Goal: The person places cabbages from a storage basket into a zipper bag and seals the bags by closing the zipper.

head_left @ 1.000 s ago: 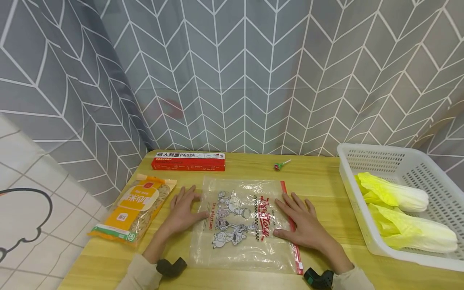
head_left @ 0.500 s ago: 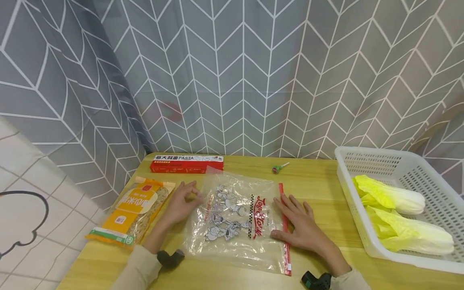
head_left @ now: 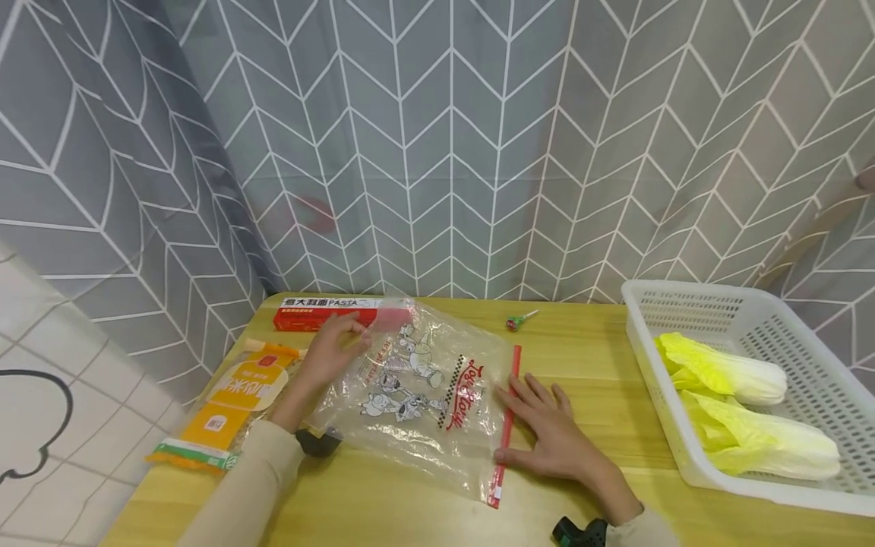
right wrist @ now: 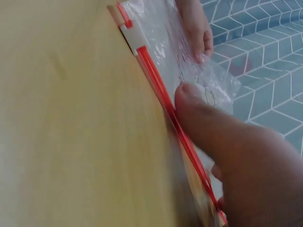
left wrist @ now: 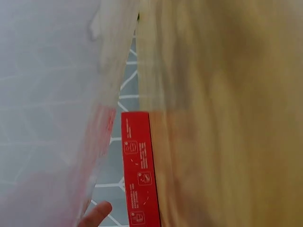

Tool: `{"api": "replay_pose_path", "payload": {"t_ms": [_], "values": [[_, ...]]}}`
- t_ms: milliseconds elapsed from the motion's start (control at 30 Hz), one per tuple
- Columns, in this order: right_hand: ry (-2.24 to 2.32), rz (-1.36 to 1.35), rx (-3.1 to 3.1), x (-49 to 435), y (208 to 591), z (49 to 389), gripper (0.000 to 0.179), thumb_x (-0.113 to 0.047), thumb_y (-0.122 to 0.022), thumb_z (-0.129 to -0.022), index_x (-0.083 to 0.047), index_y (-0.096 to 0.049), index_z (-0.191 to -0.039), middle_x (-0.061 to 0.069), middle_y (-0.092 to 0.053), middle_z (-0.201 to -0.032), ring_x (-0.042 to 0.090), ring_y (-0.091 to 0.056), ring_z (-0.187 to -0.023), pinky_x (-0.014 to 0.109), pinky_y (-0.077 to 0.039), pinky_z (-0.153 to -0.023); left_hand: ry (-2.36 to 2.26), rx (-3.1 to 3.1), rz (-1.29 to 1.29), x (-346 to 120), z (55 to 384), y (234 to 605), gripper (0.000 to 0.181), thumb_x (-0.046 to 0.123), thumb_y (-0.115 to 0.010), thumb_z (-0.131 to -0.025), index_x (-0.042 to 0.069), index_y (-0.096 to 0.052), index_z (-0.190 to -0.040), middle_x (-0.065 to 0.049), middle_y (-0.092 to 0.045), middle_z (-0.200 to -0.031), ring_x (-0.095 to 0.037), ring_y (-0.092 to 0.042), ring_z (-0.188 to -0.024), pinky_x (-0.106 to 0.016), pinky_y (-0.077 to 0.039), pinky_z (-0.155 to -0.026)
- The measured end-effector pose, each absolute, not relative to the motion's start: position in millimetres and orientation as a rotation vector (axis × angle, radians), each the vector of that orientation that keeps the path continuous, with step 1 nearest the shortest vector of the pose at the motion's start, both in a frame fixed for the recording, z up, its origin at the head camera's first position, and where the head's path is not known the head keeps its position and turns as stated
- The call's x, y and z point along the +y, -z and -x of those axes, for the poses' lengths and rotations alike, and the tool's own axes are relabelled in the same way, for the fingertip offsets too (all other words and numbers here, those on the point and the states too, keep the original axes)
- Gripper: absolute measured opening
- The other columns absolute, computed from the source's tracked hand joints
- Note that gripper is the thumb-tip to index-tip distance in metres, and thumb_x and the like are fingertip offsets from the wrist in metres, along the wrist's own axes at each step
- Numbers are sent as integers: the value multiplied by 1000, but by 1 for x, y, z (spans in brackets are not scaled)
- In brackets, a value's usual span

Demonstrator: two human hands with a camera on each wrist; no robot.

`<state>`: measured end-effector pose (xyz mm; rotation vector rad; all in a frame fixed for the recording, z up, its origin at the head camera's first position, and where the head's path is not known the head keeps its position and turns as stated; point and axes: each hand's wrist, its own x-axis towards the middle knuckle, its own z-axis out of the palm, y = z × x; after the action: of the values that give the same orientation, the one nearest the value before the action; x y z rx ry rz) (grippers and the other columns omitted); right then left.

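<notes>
A clear zipper bag (head_left: 424,380) with cartoon figures and a red slider edge lies askew on the wooden table, its left end lifted. My left hand (head_left: 333,351) pinches that raised end between thumb and fingers; the film overlaps part of the red pasta box (head_left: 307,315) in the head view. At the red zip, my right hand (head_left: 547,429) rests with spread fingers on the bag's right end. The right wrist view shows the thumb (right wrist: 203,113) lying over the bag beside the zip (right wrist: 165,99). In the left wrist view, film hides most of the left hand.
On the left lies an orange bag of dry food (head_left: 229,403), partly behind the left forearm. A small lollipop (head_left: 521,320) sits near the table's back edge. To the right stands a white plastic basket (head_left: 659,425) holding two napa cabbages (head_left: 759,437). A patterned curtain (head_left: 451,152) hangs behind.
From lying flat beside the bag, my left hand has taken its left end and raised it forward, toward the pasta box. The bag has turned and shifted left; my right hand moved slightly left.
</notes>
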<state>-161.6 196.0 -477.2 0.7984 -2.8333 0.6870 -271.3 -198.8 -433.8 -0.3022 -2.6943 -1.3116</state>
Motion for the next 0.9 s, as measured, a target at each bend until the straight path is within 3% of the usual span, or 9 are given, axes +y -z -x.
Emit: {"api": "replay_pose_path", "payload": {"t_ms": [100, 200, 333, 467, 700, 900], "values": [[-676, -786, -2844, 189, 479, 163, 91, -68, -70, -80, -24, -44, -155, 14, -34, -165, 46, -23, -154, 72, -9, -116, 1327, -2703, 309, -202, 276, 433, 12, 13, -69, -96, 3, -69, -104, -25, -52, -149, -48, -25, -152, -62, -5, -126], [-673, -762, -2864, 182, 481, 164, 90, -69, -68, -81, -24, -44, -155, 13, -32, -166, 45, -22, -155, 72, -9, -116, 1266, -2805, 285, -206, 276, 433, 24, 18, -67, -98, 4, -67, -117, -24, -47, -154, -48, -19, -154, -64, -5, -125], [-655, -721, -2887, 174, 481, 166, 89, -70, -67, -82, -22, -45, -155, 14, -32, -166, 45, -21, -155, 73, -9, -116, 1066, -2998, 302, -207, 267, 431, 58, 26, -67, -96, 6, -48, -147, -24, -26, -166, -51, -2, -156, -72, -5, -120], [-637, -673, -2892, 168, 479, 169, 88, -70, -66, -83, -21, -46, -154, 15, -32, -165, 46, -22, -154, 74, -9, -116, 810, -3010, 399, -199, 258, 432, 80, 27, -70, -92, 4, -32, -158, -28, -22, -166, -56, -4, -153, -75, -8, -118], [-619, -571, -2907, 151, 478, 173, 89, -73, -64, -82, -22, -47, -153, 15, -32, -165, 47, -20, -155, 73, -9, -117, 758, -2933, 519, -161, 227, 436, 72, 30, -73, -92, 14, -41, -155, -20, -22, -168, -50, -3, -156, -70, -6, -121], [-643, -507, -2914, 136, 478, 174, 91, -76, -63, -81, -19, -50, -151, 16, -33, -165, 47, -20, -154, 73, -10, -117, 747, -3109, 729, -128, 203, 438, 72, 49, -67, -93, 24, -41, -156, -11, -20, -170, -43, -2, -158, -66, -4, -123]]}}
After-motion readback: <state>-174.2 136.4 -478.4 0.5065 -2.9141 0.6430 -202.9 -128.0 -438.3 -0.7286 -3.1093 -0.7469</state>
